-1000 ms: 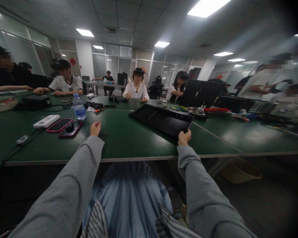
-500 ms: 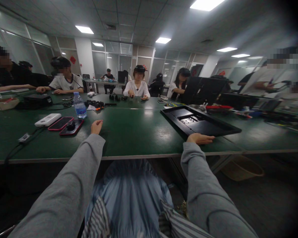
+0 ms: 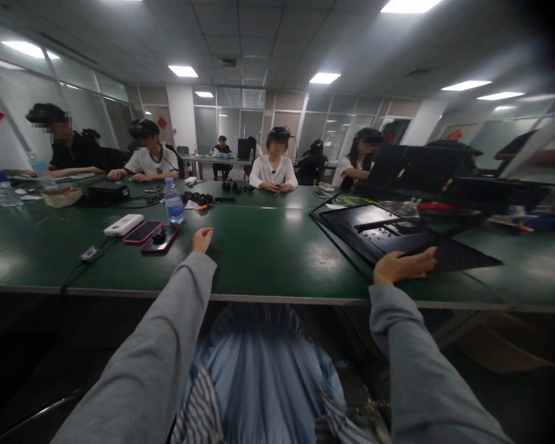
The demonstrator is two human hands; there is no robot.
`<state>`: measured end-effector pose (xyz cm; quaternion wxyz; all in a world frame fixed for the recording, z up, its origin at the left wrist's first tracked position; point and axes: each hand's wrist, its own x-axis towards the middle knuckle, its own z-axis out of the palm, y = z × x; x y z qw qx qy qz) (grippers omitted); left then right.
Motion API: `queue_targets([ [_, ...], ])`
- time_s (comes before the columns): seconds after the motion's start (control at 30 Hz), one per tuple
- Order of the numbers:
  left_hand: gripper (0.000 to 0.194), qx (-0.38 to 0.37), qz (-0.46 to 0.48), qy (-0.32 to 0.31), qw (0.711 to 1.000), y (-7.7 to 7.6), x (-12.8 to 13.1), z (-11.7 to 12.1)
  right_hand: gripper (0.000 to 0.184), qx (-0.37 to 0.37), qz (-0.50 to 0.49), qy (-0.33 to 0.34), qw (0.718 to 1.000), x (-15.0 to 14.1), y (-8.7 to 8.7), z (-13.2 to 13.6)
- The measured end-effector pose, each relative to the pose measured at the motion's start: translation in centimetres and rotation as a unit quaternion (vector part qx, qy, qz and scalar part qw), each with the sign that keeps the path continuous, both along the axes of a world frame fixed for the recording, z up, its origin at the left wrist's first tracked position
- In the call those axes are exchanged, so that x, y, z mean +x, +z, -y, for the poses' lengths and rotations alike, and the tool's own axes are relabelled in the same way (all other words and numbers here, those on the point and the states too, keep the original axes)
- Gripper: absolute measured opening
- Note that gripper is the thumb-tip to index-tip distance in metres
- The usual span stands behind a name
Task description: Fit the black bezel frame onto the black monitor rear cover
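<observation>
My left hand (image 3: 202, 239) rests just above the green table with its fingers curled in, and nothing shows in it. To its left stands a water bottle (image 3: 174, 202). On the right, my right hand (image 3: 404, 265) grips the near edge of a black monitor back cover (image 3: 365, 237), fingers pointing right along the edge. The cover is tilted, its near right side raised, and shows a recess with metal parts. A thin black frame (image 3: 335, 242) lies along its left side, apart from the cover. What the right fingers do under the edge is hidden.
Left of my left hand lie two red-edged phones (image 3: 143, 232), a white power bank (image 3: 124, 224) and a cable (image 3: 90, 253). Black small parts (image 3: 198, 200) lie farther back. Co-workers sit around the green table (image 3: 277, 271). Large dark screens (image 3: 409, 169) stand back right.
My right hand has raised the near right side of the back cover, and a gap to the thin frame now shows. My left hand stays curled near the bottle. The view has turned left and up.
</observation>
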<state>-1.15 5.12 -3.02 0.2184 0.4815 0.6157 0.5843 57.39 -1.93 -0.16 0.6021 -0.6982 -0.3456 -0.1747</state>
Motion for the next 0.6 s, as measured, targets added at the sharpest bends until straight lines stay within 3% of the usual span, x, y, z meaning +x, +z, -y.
queue_targets([
  [0.1, 0.025, -0.001, 0.002, -0.005, 1.000, 0.3, 0.2, 0.3, 0.084, 0.022, -0.012, -0.018, 1.000, -1.3, 0.0, -0.7],
  [0.23, 0.025, 0.000, 0.007, -0.009, 1.000, 0.6, 0.5, 0.6, 0.074, 0.026, 0.144, 0.051, 0.988, -4.2, 0.6, -0.9],
  [0.4, 0.027, 0.000, 0.007, -0.003, 1.000, 0.5, 0.4, 0.6, 0.058, -0.006, 0.273, 0.166, 0.948, -7.8, 1.1, -1.2],
  [0.6, 0.043, 0.022, 0.013, 0.032, 0.999, 0.6, 0.4, 0.5, 0.064, 0.043, 0.242, 0.214, 0.945, -10.6, 3.1, -1.3],
])
